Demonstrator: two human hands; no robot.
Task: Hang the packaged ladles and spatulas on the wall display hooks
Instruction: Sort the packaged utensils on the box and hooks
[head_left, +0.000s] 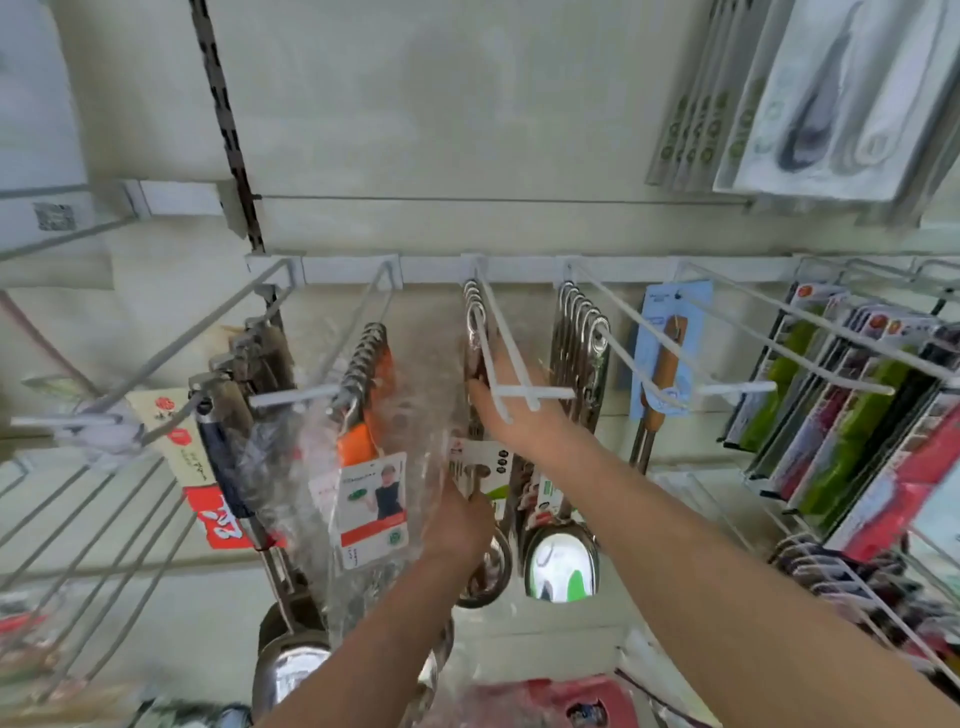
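Our left hand (457, 525) curls round the handle of a packaged ladle (487, 574), gripping it through the clear wrap just above the bowl. The ladle sits below the middle hook (506, 364), but blur hides whether its top loop is on the wire. Our right hand (511, 410) reaches up under that hook's crossbar, fingers stretched out and holding nothing, their tips against the steel handles (471, 317) hanging there. Just to the right, another hook carries a row of steel ladles (582, 332). To the left hang orange-handled utensils (371, 374), and further right a wooden-handled tool on a blue card (667, 353). All the hooks spring from a white rail (431, 267) on the wall.
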